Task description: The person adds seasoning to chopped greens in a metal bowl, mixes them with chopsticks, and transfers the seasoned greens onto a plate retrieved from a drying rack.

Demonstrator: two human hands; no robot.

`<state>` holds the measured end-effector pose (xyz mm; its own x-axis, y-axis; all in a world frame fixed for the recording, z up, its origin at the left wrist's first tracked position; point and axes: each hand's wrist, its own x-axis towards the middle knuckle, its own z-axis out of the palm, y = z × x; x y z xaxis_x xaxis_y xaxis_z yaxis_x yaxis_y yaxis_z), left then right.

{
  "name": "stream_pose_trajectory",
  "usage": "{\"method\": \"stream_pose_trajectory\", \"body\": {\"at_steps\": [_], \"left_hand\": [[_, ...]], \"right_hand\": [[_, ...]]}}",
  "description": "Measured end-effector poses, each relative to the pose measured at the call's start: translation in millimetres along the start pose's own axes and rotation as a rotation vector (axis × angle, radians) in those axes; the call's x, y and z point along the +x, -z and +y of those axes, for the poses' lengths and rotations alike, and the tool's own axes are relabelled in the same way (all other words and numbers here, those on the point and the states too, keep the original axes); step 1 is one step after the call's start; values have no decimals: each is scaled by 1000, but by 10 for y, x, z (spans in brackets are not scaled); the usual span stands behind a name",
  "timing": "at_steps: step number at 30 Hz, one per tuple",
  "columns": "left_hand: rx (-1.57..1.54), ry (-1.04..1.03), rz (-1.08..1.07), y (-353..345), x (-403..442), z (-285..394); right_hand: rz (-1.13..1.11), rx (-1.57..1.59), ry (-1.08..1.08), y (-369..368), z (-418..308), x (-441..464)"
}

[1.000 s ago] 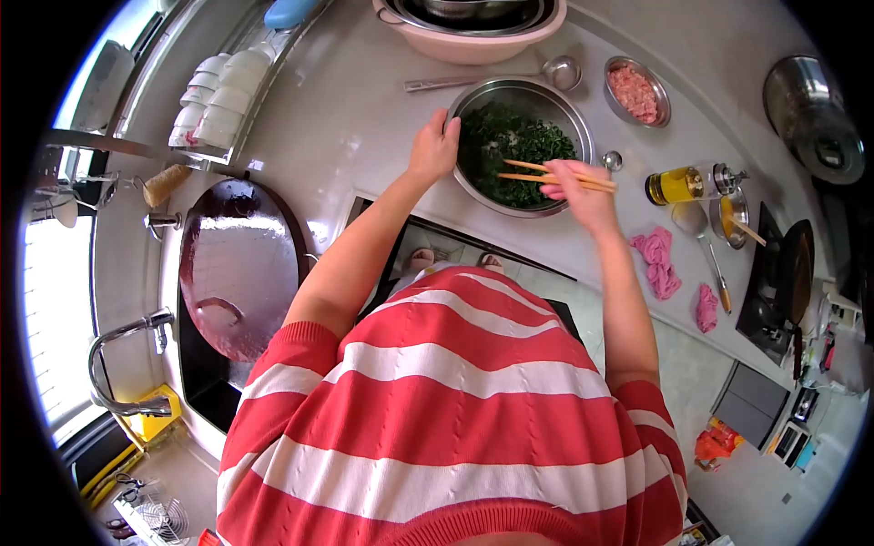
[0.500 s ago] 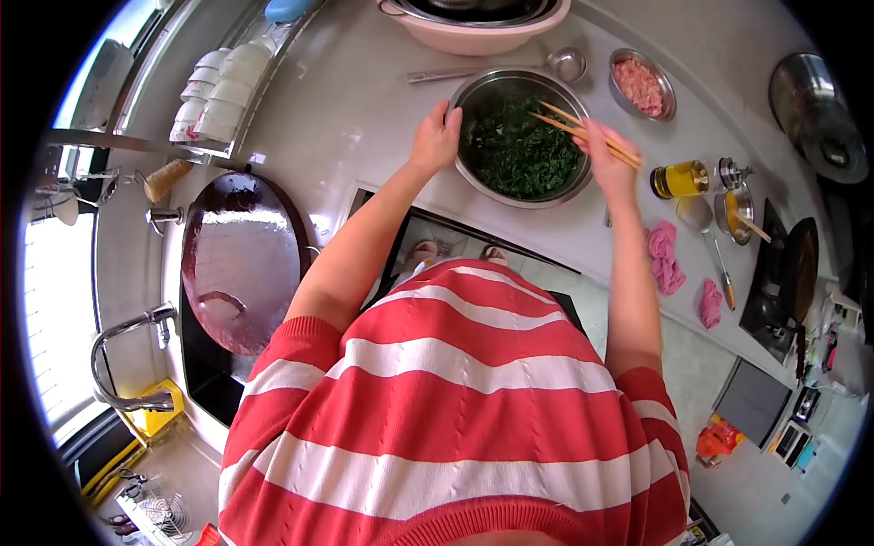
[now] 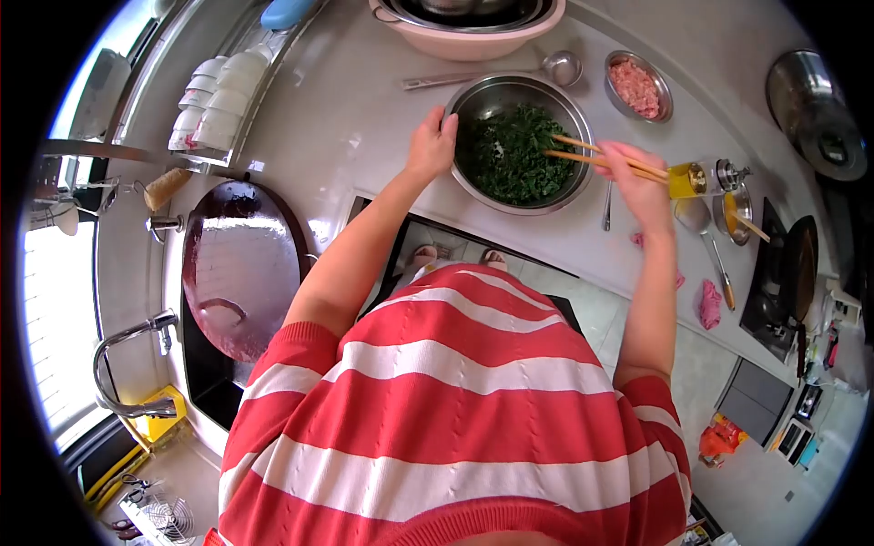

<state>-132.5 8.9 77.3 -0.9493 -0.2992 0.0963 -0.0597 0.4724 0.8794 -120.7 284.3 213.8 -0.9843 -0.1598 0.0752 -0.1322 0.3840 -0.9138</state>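
Head view: I log greens (image 3: 521,168), dark, finely chopped, loosely clumped, in the bowl (image 3: 544,96) on the counter (image 3: 364,118); left hand (image 3: 430,146) grasping its rim, right hand (image 3: 640,187) gripping chopsticks (image 3: 575,156), tips over the greens, contact unclear to me

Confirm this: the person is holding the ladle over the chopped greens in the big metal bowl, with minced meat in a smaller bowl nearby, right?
Not quite: the head view shows chopsticks held over the chopped greens in the big metal bowl; the ladle lies beyond it. The minced meat is in a smaller bowl nearby, as you say.
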Motion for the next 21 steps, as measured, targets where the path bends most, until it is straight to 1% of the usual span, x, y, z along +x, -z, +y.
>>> {"method": "stream_pose_trajectory", "body": {"at_steps": [2,3,4,6,7,8,9,12,13,16,17,20,21], "left_hand": [[-21,-39,34,-51,7,-46],[-43,-50,35,-52,5,-45],[-63,-62,38,-37,-3,-35],[-12,6,-53,45,-1,60],[13,37,-96,69,17,100],[3,22,-88,59,30,80],[-5,9,-81,34,32,25],[-48,20,-48,3,17,-7],[-69,31,-35,-7,5,18],[-56,-28,9,36,-46,134],[-48,-15,-3,39,-51,131],[-19,29,-42,55,-19,110],[-7,48,-62,54,0,79]], "right_hand": [[-32,-158,-134,227,-38,-45],[13,-113,-216,190,-35,-42],[18,-17,-179,84,113,-10],[34,178,-93,-183,501,83],[8,242,-105,-293,451,88],[-22,308,-120,-403,397,80],[-36,307,-94,-413,305,60],[-21,116,-150,-76,-199,-80],[-61,-2,-154,63,-224,-114],[-78,-44,-271,40,45,-79],[-54,57,-257,-124,175,-53],[-27,248,-152,-457,235,6],[-28,227,-124,-440,193,11]]}}
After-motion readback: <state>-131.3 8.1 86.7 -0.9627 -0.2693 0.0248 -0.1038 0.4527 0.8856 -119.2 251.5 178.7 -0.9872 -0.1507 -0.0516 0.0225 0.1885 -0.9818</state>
